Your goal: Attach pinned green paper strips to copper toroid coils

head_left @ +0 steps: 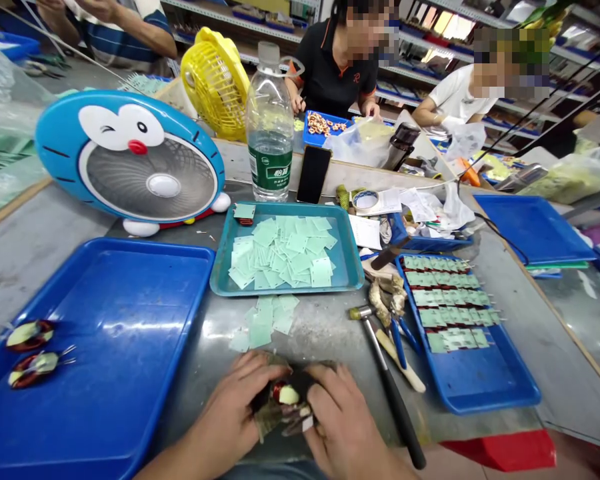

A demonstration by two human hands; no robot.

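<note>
At the near edge of the table my left hand (237, 400) and my right hand (340, 410) are closed from both sides on a small wire-wound coil (285, 393). The coil has reddish-brown wire and a pale yellow piece on its face. Dark, worn wrapping covers some fingertips, and part of the coil is hidden behind them. A small white bit shows by my right fingers. Just beyond my hands lie loose pale green square sheets (263, 323). Two similar coils (33, 367) with wire leads rest in the big blue tray (105, 407) at left.
A teal tray (220, 283) holds many green sheets. At right, a hammer (387, 373) and blue-handled pliers (399, 343) lie beside a blue tray (490, 393) with rows of green-covered parts. Behind stand a blue cartoon fan (163, 183), a bottle (270, 133) and a phone (314, 175). Several people sit opposite.
</note>
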